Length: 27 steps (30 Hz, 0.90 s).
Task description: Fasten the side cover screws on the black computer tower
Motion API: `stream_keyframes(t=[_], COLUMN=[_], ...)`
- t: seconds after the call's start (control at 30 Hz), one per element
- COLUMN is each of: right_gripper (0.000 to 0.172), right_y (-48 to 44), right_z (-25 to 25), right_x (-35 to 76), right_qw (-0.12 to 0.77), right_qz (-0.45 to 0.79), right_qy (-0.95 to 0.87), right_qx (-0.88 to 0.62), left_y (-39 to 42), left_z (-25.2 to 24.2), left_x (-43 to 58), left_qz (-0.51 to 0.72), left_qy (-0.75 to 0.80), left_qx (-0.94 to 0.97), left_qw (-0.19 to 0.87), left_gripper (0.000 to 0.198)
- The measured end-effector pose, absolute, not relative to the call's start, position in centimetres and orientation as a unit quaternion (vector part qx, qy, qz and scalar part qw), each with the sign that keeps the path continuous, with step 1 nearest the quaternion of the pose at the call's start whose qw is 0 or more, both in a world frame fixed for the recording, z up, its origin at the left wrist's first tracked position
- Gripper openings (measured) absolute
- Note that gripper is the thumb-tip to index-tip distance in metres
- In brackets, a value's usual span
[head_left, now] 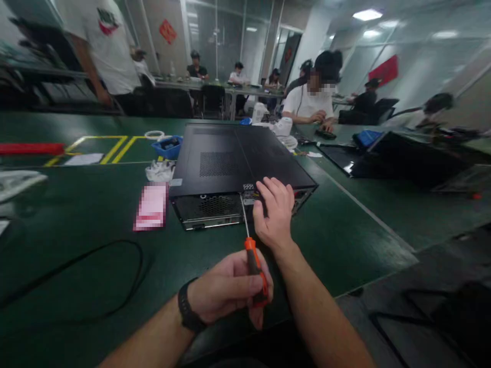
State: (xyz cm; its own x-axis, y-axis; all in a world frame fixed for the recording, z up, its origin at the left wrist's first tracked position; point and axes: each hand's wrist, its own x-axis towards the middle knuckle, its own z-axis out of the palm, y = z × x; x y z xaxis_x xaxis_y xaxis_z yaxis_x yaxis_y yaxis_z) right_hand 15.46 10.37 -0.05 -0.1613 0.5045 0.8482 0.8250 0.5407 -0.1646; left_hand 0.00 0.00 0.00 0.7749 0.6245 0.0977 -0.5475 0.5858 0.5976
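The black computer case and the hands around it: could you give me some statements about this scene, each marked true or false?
1. The left hand grips an orange-and-black screwdriver. True.
2. The screwdriver points at the black computer case. True.
3. The right hand is clear of the case. False: it rests on it.
4. The black wristwatch is on the right arm. False: it is on the left arm.
5. A blue tray lies left of the case in the picture. True.

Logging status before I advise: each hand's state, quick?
Left hand: closed, holding the orange-and-black screwdriver.
Right hand: open, resting at the near edge of the black case.
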Motion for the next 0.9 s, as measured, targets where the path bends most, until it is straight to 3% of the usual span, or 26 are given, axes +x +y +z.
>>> stream_keyframes(t=[0.37,0.63,0.9], right_gripper=[0.048,0.042,0.044], right_y=[10.4,10.4,10.4], right_z=[-0.1,0.1,-0.1], right_x=[15.6,15.5,15.6], right_qw=[0.462,0.465,0.458], right_qz=[-0.162,-0.173,-0.171], right_qy=[-0.744,-0.741,-0.741], right_qx=[-0.455,-0.453,-0.460], left_y=[0.1,0.0,0.0], left_z=[0.3,-1.0,-0.8], left_x=[-0.2,0.0,0.1], left_qz=[0.314,0.325,0.330], left_qy=[0.032,0.028,0.022], left_qx=[0.301,0.317,0.309], left_qw=[0.900,0.891,0.892], left_gripper=[0.032,0.023,0.028])
